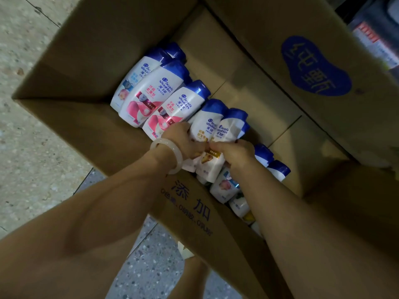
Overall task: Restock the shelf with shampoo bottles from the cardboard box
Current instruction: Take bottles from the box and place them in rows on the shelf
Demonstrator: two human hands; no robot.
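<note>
Both hands, left hand and right hand, reach into the cardboard box, fingers pinching 2 gold-label bottles together (presumably lifted as a pair).

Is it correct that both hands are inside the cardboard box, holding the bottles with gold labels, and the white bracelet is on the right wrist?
Not quite. The head view shows the white bracelet on the left wrist, not the right. The rest holds: the left hand and right hand are both inside the cardboard box, holding the gold-label bottles.
</note>
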